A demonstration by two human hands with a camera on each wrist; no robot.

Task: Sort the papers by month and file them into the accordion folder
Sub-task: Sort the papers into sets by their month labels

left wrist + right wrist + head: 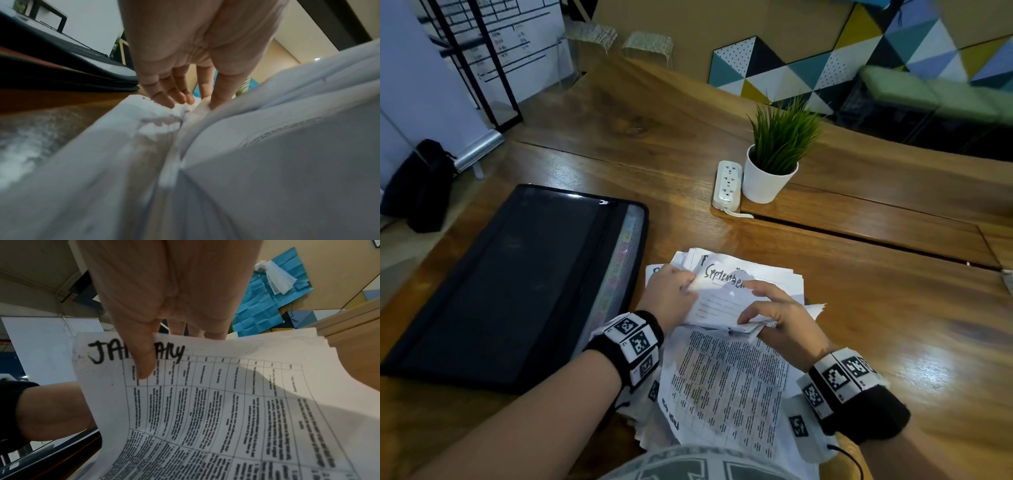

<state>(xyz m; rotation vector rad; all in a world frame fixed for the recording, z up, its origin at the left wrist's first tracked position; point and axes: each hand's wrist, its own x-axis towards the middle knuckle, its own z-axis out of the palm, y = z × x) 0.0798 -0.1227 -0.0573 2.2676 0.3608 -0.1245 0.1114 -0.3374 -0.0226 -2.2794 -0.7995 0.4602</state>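
Sorting underway, nothing filed: left hand (669, 296) and right hand (779, 317) gripping papers (726, 373) at 6 o'clock on tabletop (859, 291), accordion folder (517, 284) at 9 o'clock, unfilled.

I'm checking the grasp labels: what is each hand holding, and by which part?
Right hand pinches the January sheet at its top edge, thumb over the heading. Left hand grips the September sheet's left edge.

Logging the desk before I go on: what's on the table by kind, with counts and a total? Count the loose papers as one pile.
Paper pile: 1
Accordion folder: 1
Potted plant: 1
Power strip: 1
Total: 4
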